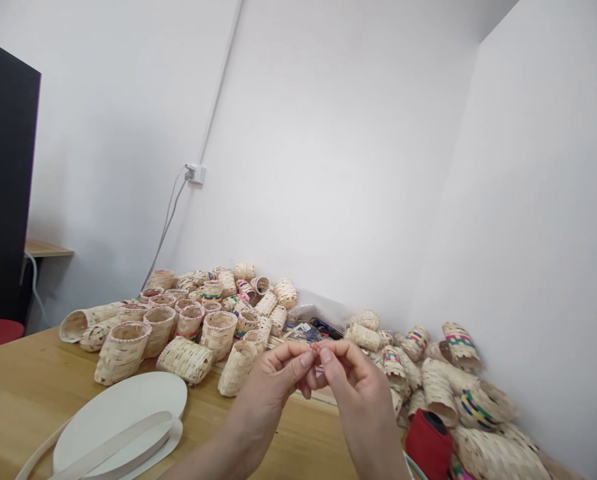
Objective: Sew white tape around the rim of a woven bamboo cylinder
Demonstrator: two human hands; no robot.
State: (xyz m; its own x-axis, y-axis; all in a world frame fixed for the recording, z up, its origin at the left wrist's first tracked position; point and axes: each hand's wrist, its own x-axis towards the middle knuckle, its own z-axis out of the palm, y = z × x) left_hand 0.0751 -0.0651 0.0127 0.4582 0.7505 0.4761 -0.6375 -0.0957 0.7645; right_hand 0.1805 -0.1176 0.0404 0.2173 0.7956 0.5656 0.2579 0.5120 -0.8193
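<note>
Your left hand (263, 400) and right hand (361, 400) pinched a tiny red bit (315, 347) above the wooden table (298, 447), fiddly work that needed steady fingertips. A white ribbon roll (103, 407), woven baskets (121, 357) and a red thread cone (426, 447) sat nearby.

Both forearms reach up from the bottom edge of the view, wrists angled inward so that the left hand (273, 381) and right hand (356, 387) meet near the middle. The thumbs lie on top, pointing toward each other, and press against the curled index fingers, while the fingertips of both hands come together in a pinch.
</note>
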